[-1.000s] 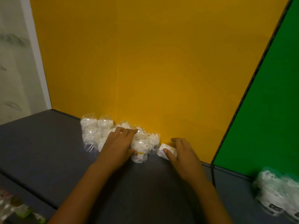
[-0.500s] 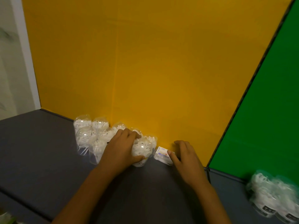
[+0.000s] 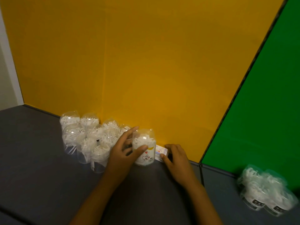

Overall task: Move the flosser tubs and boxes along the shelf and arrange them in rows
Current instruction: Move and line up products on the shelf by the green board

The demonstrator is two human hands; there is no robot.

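Several clear tubs of white flossers [image 3: 87, 137] stand clustered on the dark grey shelf [image 3: 40, 184] against the yellow back panel. My left hand [image 3: 123, 151] grips one labelled tub [image 3: 144, 148] at the cluster's right end, thumb on its front, fingers behind it. Right beside that tub lies a small white box [image 3: 160, 152], and my right hand [image 3: 177, 161] holds it with thumb and fingers at its ends.
A green panel [image 3: 259, 111] begins to the right of the yellow one [image 3: 146, 62], with a black divider between them. More flosser tubs [image 3: 266, 190] stand at the far right on the shelf. A white wall edge shows at the far left.
My left hand has taken hold of the labelled tub and pulled it out to the right of the cluster, next to the box. My right hand stays on the box.
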